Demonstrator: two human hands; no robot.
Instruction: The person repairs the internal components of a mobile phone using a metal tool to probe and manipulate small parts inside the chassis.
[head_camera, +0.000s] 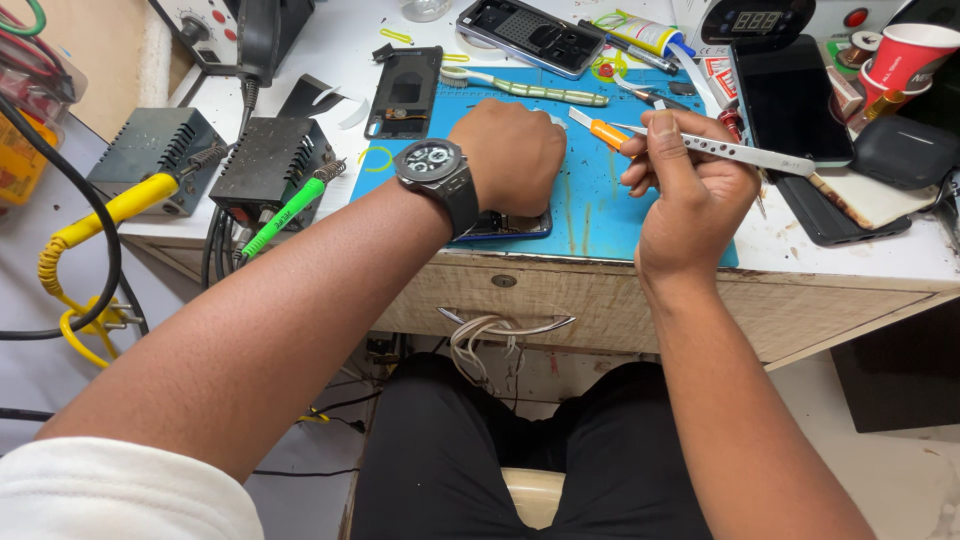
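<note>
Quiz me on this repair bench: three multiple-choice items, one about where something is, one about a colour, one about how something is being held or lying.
1. Where does the left hand rest?
A. on the phone at the mat's near edge
B. on the red paper cup
C. in the drawer

2. What colour is the work mat?
A. red
B. blue
C. white

3. How is the right hand occupied?
A. empty and flat on the desk
B. gripping the green soldering iron
C. holding metal tweezers

Answers:
1 A: the fist covers the phone, whose lower edge shows beneath it.
2 B: the mat under both hands is bright blue.
3 C: the fingers close around the tweezers, whose tips point left toward an orange-handled tool.
</note>
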